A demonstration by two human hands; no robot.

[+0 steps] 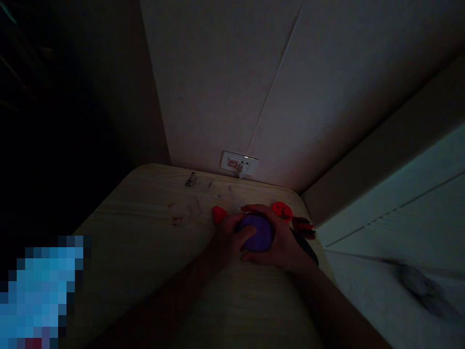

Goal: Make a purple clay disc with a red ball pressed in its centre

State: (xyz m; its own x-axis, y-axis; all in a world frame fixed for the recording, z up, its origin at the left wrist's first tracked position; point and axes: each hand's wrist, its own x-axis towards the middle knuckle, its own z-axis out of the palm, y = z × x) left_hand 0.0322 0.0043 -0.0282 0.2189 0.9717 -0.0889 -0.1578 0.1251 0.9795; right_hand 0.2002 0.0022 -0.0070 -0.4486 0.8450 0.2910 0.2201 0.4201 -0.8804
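A round, flat-faced purple piece (259, 235) is gripped between my two hands over the wooden table; its material is hard to make out in the dim light. My left hand (230, 235) is closed on its left side, with the thumb laid across its face. Around the right side curls my right hand (285, 240), fingers along the top and thumb below. A small red lump (219, 214) lies just beyond my left hand. Past my right hand sits a red disc (282, 212) with dark marks on it.
Dark and red strips (303, 228) lie near the table's right edge, beside a dark object (307, 248) partly behind my right hand. The pale wooden table (145, 213) bears dark smudges and meets a wall socket (240, 164) with a plug. A pixelated blue patch covers the lower left.
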